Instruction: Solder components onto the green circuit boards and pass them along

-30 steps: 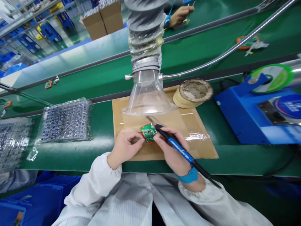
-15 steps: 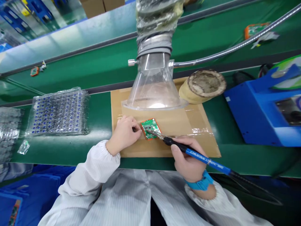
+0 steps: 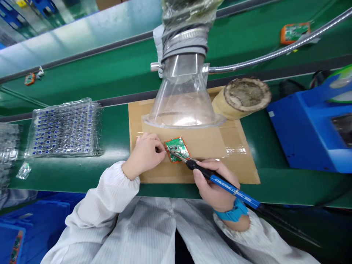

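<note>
A green circuit board (image 3: 180,143) in an orange frame lies on the cardboard sheet (image 3: 148,176). My left hand (image 3: 148,153) rests at the board's left edge, thumb and fingers pinched together. What they hold, if anything, is too small and hidden to name. My right hand (image 3: 218,185) grips a blue and black soldering iron (image 3: 233,190) like a pen. The iron's metal tip reaches over the left part of the board, close to my left fingertips. Whether it touches the board I cannot tell.
A clear fume funnel (image 3: 181,99) hangs low behind the board, with a metal flexible tube (image 3: 253,60). A round pot (image 3: 242,97) stands behind right, a blue machine (image 3: 302,128) farther right. Clear trays (image 3: 64,128) of small blue-tipped parts lie left. Framed boards (image 3: 295,33) sit on the back strip.
My right hand and the iron have shifted slightly left. My left hand stays at the board. A white object now shows behind the hose. The whole view has shifted a little.
</note>
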`<state>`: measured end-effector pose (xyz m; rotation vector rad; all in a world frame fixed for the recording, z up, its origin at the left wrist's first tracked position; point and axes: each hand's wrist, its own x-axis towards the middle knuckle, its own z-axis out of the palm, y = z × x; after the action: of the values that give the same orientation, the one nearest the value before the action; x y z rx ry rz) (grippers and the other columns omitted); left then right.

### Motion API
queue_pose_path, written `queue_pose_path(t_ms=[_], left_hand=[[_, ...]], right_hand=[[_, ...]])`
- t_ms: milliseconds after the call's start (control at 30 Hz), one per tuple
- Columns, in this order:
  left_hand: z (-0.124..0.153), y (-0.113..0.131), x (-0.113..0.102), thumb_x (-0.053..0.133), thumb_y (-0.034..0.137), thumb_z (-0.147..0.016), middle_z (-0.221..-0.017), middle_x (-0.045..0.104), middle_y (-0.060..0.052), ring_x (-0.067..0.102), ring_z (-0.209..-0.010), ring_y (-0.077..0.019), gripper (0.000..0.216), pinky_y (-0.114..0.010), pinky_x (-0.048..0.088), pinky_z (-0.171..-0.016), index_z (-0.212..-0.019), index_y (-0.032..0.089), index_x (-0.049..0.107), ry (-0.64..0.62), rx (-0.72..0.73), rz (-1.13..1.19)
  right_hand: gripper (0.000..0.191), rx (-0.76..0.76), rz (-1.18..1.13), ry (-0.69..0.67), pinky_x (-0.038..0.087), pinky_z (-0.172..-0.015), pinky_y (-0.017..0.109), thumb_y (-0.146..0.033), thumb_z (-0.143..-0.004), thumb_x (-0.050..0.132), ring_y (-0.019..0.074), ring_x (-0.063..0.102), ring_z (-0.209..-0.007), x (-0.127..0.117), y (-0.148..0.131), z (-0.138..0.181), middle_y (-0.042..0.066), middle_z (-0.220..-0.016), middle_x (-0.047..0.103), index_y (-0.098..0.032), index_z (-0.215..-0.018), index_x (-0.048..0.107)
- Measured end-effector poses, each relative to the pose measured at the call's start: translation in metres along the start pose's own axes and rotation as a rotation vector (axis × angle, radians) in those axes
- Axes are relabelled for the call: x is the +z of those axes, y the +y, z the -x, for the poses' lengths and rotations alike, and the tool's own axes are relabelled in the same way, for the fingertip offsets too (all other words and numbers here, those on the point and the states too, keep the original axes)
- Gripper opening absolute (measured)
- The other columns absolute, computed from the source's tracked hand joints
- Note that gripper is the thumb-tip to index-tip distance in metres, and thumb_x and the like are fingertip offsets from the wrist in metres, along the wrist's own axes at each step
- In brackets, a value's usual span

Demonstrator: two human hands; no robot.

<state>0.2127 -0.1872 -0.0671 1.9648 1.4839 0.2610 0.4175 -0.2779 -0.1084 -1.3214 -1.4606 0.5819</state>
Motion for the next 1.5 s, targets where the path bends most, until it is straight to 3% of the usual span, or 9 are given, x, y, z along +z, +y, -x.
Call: queue_pose_path(t_ms=[1167, 1300, 1500], left_hand=[[-0.001, 0.001, 0.0, 0.071, 0.011, -0.079, -0.085, 0.069, -0.002, 0.058, -0.094, -0.0232, 0.019, -0.043, 0.043, -0.088, -0.063, 0.019, 0.071, -0.007, -0.006, -0.009], [-0.001, 0.002, -0.001, 0.07, 0.011, -0.079, -0.085, 0.069, -0.003, 0.058, -0.095, -0.0233, 0.02, -0.043, 0.044, -0.089, -0.061, 0.019, 0.07, -0.013, -0.015, -0.001], [-0.001, 0.002, -0.002, 0.07, 0.012, -0.08, -0.086, 0.069, -0.003, 0.059, -0.096, -0.0236, 0.019, -0.044, 0.044, -0.09, -0.062, 0.019, 0.07, -0.017, -0.017, -0.015]], right_hand=[[0.018, -0.088, -0.061, -0.021, 0.057, -0.067, 0.032, -0.016, -0.081, 0.073, 0.017, 0.067, -0.071, -0.003, 0.005, 0.001, 0.0, -0.081, 0.068, -0.023, -0.097, 0.067], [0.013, -0.04, -0.066, 0.086, 0.057, -0.066, 0.031, -0.02, -0.083, 0.073, 0.0185, 0.07, -0.075, -0.009, 0.011, 0.003, 0.002, -0.083, 0.07, -0.021, -0.095, 0.069], [0.014, 0.006, 0.075, 0.469, 0.055, -0.065, 0.035, -0.027, -0.079, 0.075, 0.0181, 0.067, -0.062, -0.033, 0.032, -0.02, 0.002, -0.078, 0.068, -0.018, -0.089, 0.07]])
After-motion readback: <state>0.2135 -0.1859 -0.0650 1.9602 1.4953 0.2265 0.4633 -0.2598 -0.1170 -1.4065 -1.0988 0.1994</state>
